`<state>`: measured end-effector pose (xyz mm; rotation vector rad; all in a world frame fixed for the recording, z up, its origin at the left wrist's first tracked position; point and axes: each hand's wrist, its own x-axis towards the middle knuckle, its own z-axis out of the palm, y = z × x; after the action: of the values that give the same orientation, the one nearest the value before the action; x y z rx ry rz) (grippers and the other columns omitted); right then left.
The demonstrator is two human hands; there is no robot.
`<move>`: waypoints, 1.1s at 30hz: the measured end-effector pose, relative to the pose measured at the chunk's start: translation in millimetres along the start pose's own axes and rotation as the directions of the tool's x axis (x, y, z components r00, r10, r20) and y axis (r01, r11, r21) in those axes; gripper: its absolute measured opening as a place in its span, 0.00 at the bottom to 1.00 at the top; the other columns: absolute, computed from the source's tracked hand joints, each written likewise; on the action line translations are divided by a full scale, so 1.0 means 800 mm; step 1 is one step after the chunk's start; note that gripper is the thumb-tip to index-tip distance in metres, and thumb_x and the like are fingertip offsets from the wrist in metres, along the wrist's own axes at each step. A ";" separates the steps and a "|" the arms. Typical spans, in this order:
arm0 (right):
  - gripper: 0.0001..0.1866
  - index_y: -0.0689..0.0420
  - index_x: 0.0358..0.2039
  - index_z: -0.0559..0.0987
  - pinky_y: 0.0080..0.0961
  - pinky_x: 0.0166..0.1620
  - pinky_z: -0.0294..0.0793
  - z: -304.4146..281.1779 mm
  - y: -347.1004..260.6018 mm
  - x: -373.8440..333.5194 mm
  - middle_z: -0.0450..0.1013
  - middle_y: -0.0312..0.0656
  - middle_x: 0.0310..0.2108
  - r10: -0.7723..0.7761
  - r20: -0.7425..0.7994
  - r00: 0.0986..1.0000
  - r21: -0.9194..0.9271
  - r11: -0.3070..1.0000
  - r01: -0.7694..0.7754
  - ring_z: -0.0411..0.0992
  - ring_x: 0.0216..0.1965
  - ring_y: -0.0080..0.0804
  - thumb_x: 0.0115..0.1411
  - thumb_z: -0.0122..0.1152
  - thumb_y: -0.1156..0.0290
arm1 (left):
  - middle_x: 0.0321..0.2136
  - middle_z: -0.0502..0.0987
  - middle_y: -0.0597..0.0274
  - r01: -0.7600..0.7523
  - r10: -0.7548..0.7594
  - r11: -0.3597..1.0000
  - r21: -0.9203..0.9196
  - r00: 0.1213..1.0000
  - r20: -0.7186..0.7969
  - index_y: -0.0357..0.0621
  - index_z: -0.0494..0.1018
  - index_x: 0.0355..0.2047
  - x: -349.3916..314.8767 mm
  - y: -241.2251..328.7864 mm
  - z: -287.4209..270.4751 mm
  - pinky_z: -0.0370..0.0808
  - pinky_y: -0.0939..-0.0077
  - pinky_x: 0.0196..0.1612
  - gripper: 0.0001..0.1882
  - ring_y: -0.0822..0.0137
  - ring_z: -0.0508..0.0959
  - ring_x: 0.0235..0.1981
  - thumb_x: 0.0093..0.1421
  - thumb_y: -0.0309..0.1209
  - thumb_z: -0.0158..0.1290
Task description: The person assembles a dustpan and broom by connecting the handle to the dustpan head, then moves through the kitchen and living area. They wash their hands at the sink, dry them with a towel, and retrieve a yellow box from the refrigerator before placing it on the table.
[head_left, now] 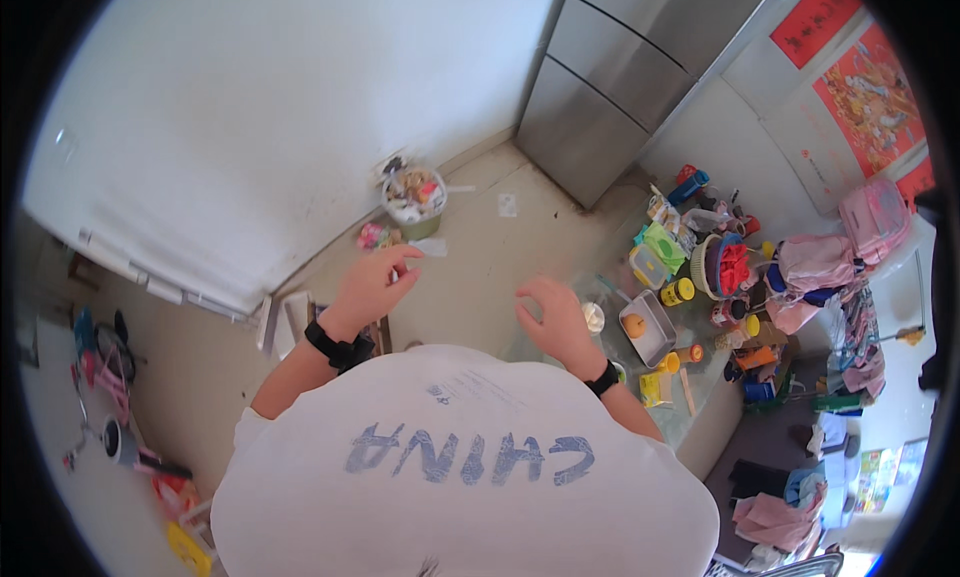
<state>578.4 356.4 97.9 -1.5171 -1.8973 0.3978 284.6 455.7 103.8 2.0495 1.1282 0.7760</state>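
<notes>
My left hand (372, 291) hangs in the air over the floor, palm inward, with its thumb and fingers apart and nothing between them. Beyond it stands a pale green waste bin (418, 229) heaped with rubbish, with a pink wrapper (376, 237) beside it. My right hand (556, 320) is raised near the left edge of a glass-topped table (612, 265); its fingers curve loosely apart, and it holds nothing. Closest to it is a small white round container (593, 318). Farther right lies a grey tray (657, 343) with a round orange fruit (634, 325) inside. Both wrists wear black bands.
A steel-grey fridge (590, 117) stands at the far wall. Scraps of paper (508, 205) lie on the floor. The table also bears yellow-lidded jars (677, 292), packets and a basket (705, 267). A pink children's bicycle (115, 397) is at the left, a dark sofa (745, 442) at the right.
</notes>
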 end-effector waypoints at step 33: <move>0.10 0.55 0.35 0.80 0.40 0.46 0.70 -0.155 0.445 0.457 0.76 0.43 0.37 0.349 -0.373 0.860 -0.187 0.880 -0.438 0.73 0.41 0.46 0.53 0.63 0.67 | 0.50 0.74 0.52 0.082 -0.008 0.958 -0.275 0.966 0.259 0.38 0.68 0.57 0.934 -0.217 0.305 0.74 0.73 0.42 0.26 0.68 0.77 0.37 0.60 0.36 0.55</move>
<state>887.3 780.8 84.0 -2.0249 -1.4096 0.0526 721.5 1115.0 -44.7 1.8141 0.8615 0.5914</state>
